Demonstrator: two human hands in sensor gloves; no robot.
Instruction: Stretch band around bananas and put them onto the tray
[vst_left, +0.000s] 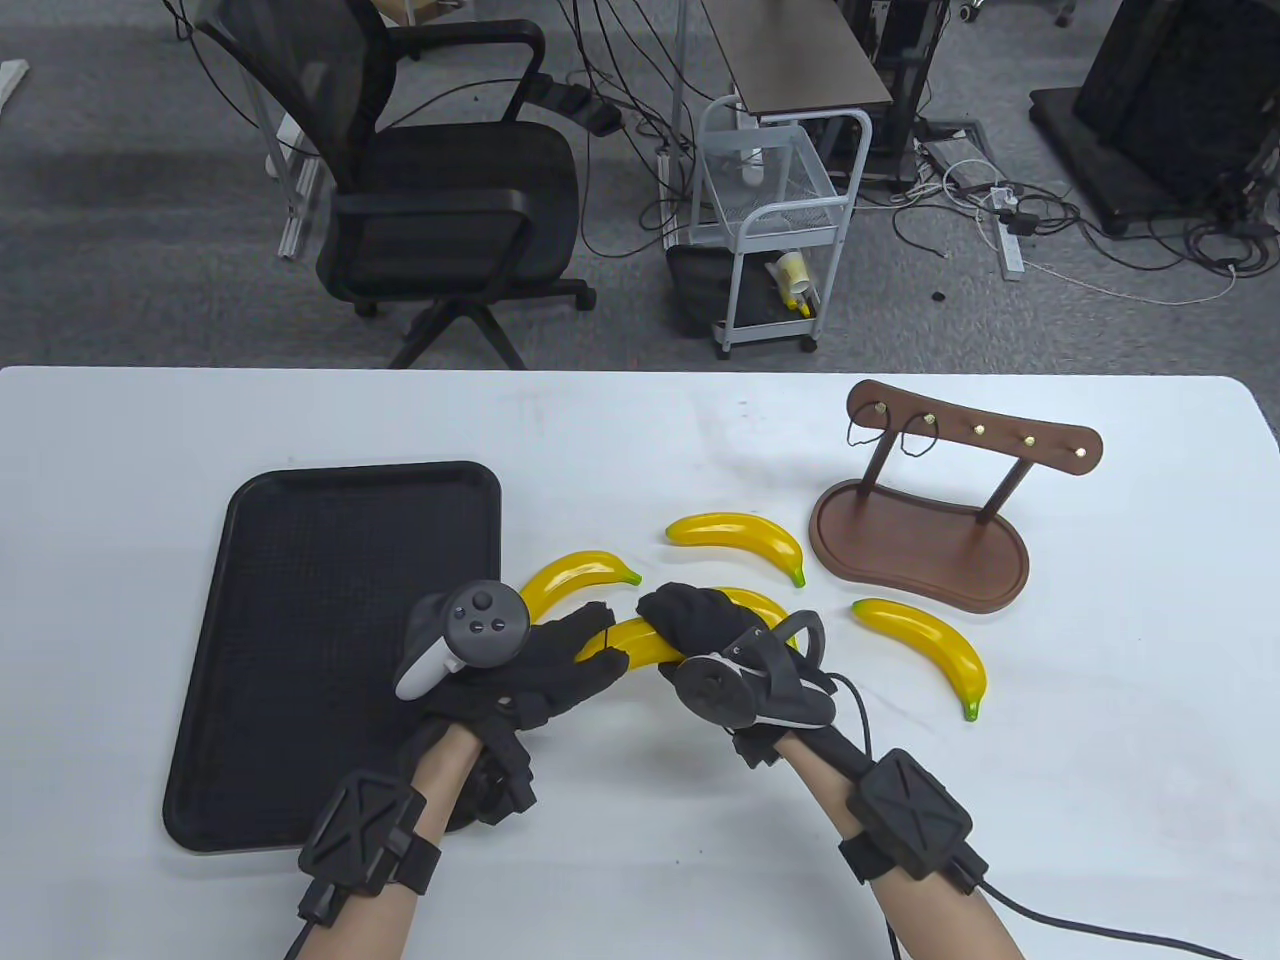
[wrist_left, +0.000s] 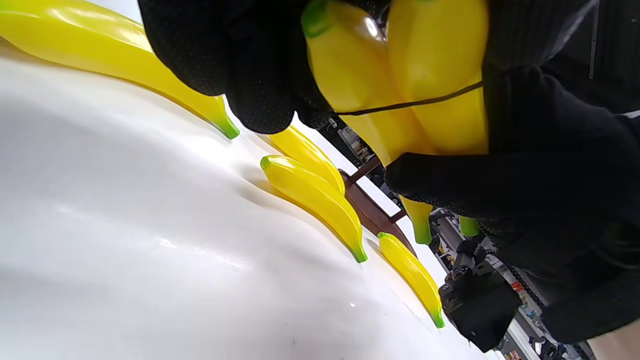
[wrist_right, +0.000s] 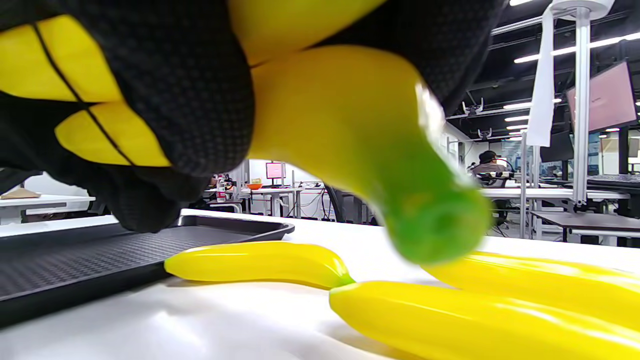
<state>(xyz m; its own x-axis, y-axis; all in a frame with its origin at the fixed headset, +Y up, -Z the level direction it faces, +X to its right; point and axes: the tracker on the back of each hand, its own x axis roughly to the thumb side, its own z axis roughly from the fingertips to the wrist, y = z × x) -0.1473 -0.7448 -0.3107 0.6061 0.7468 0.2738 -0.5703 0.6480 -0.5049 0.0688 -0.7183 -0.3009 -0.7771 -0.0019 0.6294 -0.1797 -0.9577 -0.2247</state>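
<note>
**Ana:** Forearms and wrist straps fill the bottom of the table view; above them both gloved hands meet on a held pair of bananas (vst_left: 640, 640), lifted just right of the tray (vst_left: 300, 520); the left hand (vst_left: 540, 670) curls its fingers round the near end, the right hand (vst_left: 700, 620) clasps the far end.

**Ben:** And the band (wrist_left: 410, 104); a thin dark line crossing both fruits in the left wrist view, between the two grips; whether it goes fully round I can't tell.

**Ana:** My read: it needs seating snugly near the middle; keep the two bananas pressed flush side by side so it can't slip toward a tapered tip; ease the tension off gently, don't let it snap.

**Ben:** Orientation?

**Ana:** Long axis runs roughly left to right across the table, slightly bowed; a green tip pokes out past the right hand toward the wrist camera, clear of the table.

**Ben:** Three loose bananas lie on the table; one (vst_left: 575, 580) just beside the tray's right edge, one (vst_left: 740, 535) further back, one (vst_left: 925, 650) to the right, near the wooden stand (vst_left: 920, 540); tray still has no fruit on it.
</note>
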